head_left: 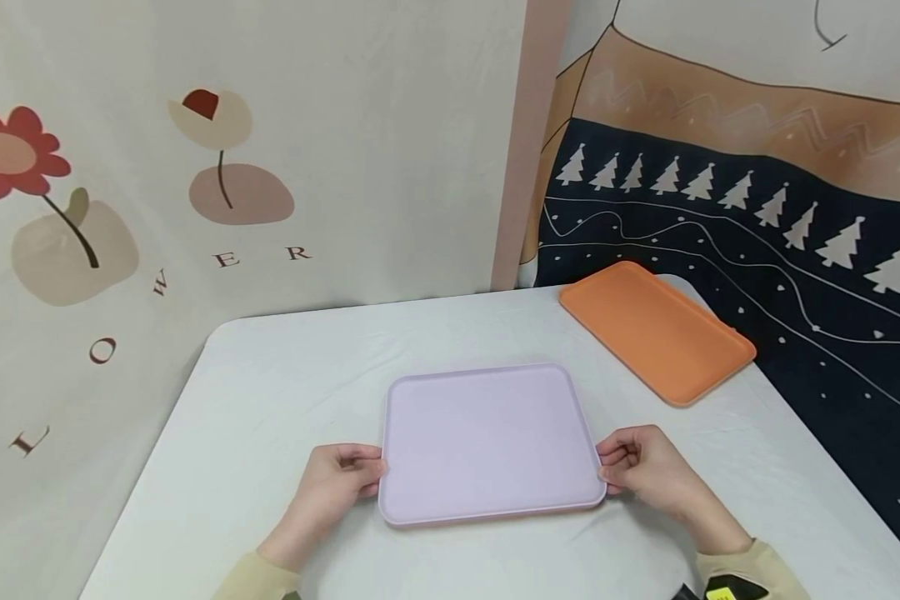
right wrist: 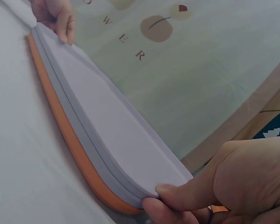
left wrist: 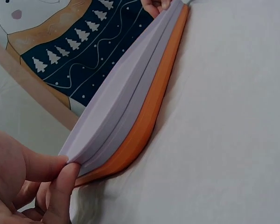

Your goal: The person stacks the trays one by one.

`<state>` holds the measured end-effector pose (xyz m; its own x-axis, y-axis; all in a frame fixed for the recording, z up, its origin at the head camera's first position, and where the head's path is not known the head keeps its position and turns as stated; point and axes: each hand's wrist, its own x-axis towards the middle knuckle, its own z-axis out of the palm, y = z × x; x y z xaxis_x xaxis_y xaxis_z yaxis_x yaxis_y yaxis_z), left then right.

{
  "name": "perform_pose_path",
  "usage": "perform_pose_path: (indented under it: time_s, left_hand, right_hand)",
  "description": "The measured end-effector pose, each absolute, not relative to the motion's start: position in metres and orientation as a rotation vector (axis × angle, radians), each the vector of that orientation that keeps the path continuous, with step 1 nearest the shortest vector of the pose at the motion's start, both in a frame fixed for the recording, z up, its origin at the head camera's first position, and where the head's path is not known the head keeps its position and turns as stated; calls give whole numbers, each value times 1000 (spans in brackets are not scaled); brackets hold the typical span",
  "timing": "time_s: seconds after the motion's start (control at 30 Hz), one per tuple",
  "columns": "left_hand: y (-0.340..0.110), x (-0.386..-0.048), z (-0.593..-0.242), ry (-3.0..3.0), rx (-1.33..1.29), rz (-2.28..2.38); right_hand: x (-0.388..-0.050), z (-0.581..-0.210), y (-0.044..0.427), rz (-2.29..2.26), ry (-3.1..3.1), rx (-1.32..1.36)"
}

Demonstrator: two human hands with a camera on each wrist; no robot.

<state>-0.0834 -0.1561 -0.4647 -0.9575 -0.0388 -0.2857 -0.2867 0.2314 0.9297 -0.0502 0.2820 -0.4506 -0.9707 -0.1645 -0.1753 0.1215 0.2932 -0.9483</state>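
A lavender rectangular tray [head_left: 491, 442] lies on top of a small stack in the middle of the table. The wrist views show a second lavender tray [left wrist: 148, 88] directly under it and an orange tray [left wrist: 151, 119] at the bottom, touching the white cloth. At the stack's left side my left hand [head_left: 333, 487] pinches the top tray's rim between thumb and fingers. My right hand [head_left: 652, 467] grips the rim on the opposite side, with its thumb on top and fingers below. The top tray looks level and bears nothing.
Another orange tray [head_left: 656, 333] rests at an angle near the table's back right corner. White cloth covers the table [head_left: 285, 375]. Behind it hangs a pale curtain [head_left: 390, 150] with flower prints, and a dark tree-patterned fabric [head_left: 720, 217] hangs on the right.
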Motion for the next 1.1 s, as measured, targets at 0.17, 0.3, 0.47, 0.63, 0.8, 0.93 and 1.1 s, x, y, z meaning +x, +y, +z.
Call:
perform_pose_path:
  time_s: [0.17, 0.3, 0.47, 0.63, 0.8, 0.93, 1.1]
  left_hand:
    - [-155, -83, -463, 2314, -320, 1801]
    - [-155, -83, -460, 2317, -306, 1805]
    - [-158, -85, -458, 2296, -282, 1805]
    - [-161, -90, -457, 2265, -264, 1799]
    - [-166, -97, -453, 2287, -228, 1750]
    - [-169, -103, -447, 2281, -204, 1738]
    - [-171, -114, -438, 2259, -108, 1735]
  right_hand:
    - [-49, -448, 277, -1695, 2403, -36]
    - [-48, -450, 276, -1699, 2406, -20]
    - [-46, -455, 279, -1719, 2399, -29]
    - [-44, -454, 282, -1735, 2369, 2]
    - [-43, -451, 288, -1790, 2316, 16]
    - [-43, -445, 295, -1852, 2272, 29]
    - [-43, -437, 306, -1911, 2226, 124]
